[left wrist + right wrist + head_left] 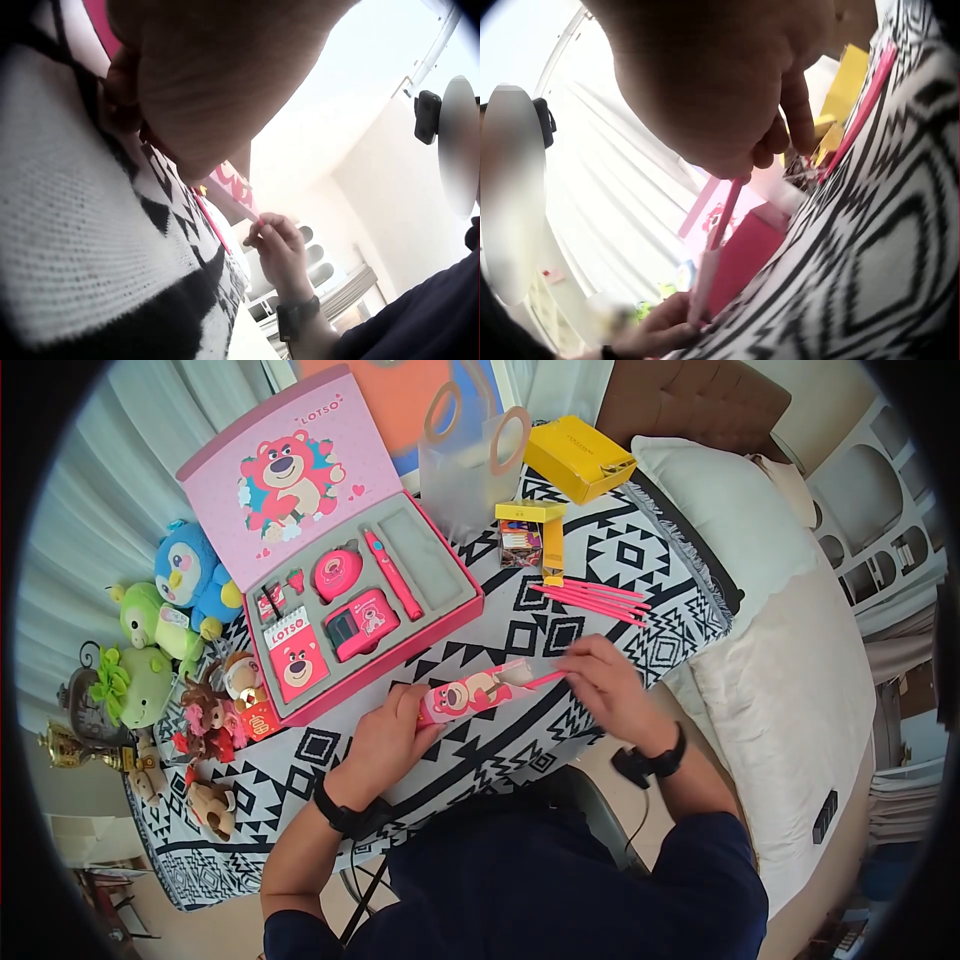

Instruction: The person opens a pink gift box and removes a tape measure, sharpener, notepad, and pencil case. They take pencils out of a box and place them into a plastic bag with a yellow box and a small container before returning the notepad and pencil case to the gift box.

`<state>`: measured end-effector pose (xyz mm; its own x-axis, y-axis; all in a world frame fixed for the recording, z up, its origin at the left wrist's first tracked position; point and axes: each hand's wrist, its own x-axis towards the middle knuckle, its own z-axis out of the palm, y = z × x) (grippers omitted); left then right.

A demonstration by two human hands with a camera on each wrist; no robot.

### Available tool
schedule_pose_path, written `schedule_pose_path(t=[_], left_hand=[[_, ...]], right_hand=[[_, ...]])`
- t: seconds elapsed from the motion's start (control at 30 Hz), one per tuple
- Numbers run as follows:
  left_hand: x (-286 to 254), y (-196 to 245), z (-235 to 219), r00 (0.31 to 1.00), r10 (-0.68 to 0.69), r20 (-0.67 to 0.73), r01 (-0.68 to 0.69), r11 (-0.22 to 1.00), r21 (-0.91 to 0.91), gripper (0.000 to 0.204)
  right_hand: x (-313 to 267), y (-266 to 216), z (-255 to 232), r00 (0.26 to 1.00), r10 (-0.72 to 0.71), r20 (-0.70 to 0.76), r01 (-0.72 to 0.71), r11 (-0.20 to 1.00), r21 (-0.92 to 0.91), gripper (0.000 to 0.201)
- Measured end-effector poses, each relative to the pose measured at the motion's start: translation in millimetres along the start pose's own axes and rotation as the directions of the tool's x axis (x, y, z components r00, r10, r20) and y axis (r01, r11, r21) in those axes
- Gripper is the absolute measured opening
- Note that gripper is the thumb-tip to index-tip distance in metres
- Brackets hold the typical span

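A long pink Lotso-printed box (470, 696) is gripped at one end by the left hand (388, 735), above the patterned cloth. At its other end a thin pink stick (546, 680) sticks out, pinched between thumb and fingers of the right hand (612, 690). The right wrist view shows the stick (726, 214) running from the right hand (712, 90) into the box (703, 285), whose far end the left hand (662, 324) holds. In the left wrist view the left hand (210, 82) hides most of the box.
A pink gift box (400, 660) stands open at the left, with small pink items inside. Plush toys (150, 670) line the left edge. Several pink sticks (595, 602) lie at the right, near small yellow boxes (530, 512), a clear bag (460, 480) and a larger yellow box (580, 458).
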<state>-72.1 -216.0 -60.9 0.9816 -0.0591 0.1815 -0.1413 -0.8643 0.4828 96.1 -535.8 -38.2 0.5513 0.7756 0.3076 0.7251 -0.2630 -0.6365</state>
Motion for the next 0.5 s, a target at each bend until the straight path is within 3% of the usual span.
schedule_pose_path(t=[0.1,0.2,0.3,0.43,0.5], left_hand=[[4.1,7.2,3.8,0.997,0.062,-0.037,-0.062,0.998,-0.012,0.056],[-0.6,4.7,2.1,0.998,0.006,-0.061,-0.004,1.0,0.024,0.058],[-6.9,3.0,-4.9,0.998,-0.055,-0.035,0.058,0.995,0.08,0.059],[-7.8,1.5,-4.1,0.995,-0.104,-0.007,0.104,0.99,0.091,0.057],[-8.6,-2.8,-4.4,0.995,-0.103,-0.01,0.103,0.991,0.083,0.056]], right_hand=[[17.0,-22.7,48.7,0.999,0.043,0.033,-0.052,0.935,0.352,0.066],[22.1,-19.9,72.1,0.998,-0.028,0.051,0.002,0.889,0.458,0.091],[25.3,-27.6,71.2,0.992,-0.027,0.125,-0.04,0.863,0.504,0.095],[23.7,12.1,39.5,1.0,-0.021,0.011,0.022,0.998,-0.064,0.065],[31.0,26.0,11.4,0.966,0.064,-0.252,-0.16,0.911,-0.381,0.045]])
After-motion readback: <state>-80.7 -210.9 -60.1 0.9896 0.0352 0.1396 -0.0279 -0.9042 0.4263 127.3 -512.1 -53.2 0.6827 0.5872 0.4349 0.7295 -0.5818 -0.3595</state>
